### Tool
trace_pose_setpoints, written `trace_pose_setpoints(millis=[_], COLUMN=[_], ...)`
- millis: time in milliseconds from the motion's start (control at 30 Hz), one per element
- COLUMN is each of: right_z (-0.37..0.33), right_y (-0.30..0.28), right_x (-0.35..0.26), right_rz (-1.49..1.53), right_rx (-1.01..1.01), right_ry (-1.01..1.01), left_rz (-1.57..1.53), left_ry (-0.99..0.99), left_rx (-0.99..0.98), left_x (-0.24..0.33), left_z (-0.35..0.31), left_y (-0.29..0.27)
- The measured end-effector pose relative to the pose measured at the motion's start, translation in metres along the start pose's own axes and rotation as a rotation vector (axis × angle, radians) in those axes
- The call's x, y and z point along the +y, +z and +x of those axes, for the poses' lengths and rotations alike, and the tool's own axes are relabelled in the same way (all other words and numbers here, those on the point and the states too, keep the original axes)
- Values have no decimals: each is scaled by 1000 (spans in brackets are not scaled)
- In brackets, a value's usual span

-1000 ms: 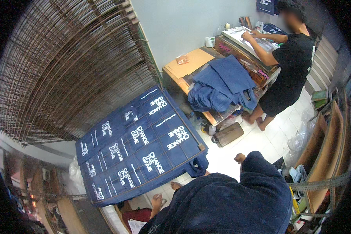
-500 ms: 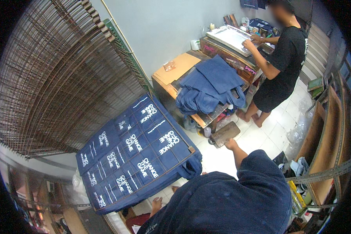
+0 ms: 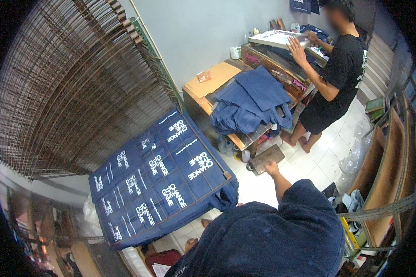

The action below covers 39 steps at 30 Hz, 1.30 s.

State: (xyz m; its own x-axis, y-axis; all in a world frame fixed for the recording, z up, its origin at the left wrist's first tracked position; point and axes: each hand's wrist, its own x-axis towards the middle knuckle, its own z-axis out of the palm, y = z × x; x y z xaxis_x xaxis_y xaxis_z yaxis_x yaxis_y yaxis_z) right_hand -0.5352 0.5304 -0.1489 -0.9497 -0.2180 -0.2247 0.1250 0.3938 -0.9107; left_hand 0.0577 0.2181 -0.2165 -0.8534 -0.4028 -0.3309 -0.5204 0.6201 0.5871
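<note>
1. Currently, the right hand (image 3: pixel 272 168) is showing at 4 o'clock from the view's centre, overlapping the near edge of a brown slab (image 3: pixel 267 155) on the tiled floor (image 3: pixel 312 168). Its fingers are curling loosely; contact, full opening and any hold cannot be told.
2. The left hand (image 3: pixel 191 243) is hanging between 6 and 7 o'clock, partly hidden by the dark blue shirt (image 3: pixel 263 235). Its opening and any hold cannot be told.
3. Printed blue bags (image 3: pixel 164 182) are lying flat in rows at 8 o'clock, with thin bars showing across them. The left hand is appearing apart from their near edge.
4. Raised wire racks (image 3: pixel 78 87) are tilting above the bags at 10 o'clock.
5. Unprinted-looking blue bags (image 3: pixel 256 99) are resting in a pile on a table (image 3: pixel 196 90), between 1 and 2 o'clock.
6. A co-worker (image 3: pixel 339 74) in black is standing at 2 o'clock, with both hands near a white-topped frame (image 3: pixel 275 38) at 1 o'clock.
</note>
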Motion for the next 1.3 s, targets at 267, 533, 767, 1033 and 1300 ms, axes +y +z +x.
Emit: trace_pose_setpoints(millis=[267, 533, 767, 1033, 1300], right_z=[48, 85, 103, 184, 113], right_y=[-25, -53, -36, -5, -52], right_x=[-82, -164, -217, -134, -224], right_rz=[537, 980, 1426, 1301, 1408], right_rx=[239, 252, -66, 391, 202], right_ry=[111, 232, 78, 393, -188], left_rz=[-112, -706, 46, -607, -920], left_ry=[-225, -569, -56, -615, -113], left_rx=[-132, 252, 192, 334, 284], left_x=[46, 46, 41, 74, 293], left_z=[3, -4, -35, -34, 99], left_y=[-40, -27, -58, -77, -165])
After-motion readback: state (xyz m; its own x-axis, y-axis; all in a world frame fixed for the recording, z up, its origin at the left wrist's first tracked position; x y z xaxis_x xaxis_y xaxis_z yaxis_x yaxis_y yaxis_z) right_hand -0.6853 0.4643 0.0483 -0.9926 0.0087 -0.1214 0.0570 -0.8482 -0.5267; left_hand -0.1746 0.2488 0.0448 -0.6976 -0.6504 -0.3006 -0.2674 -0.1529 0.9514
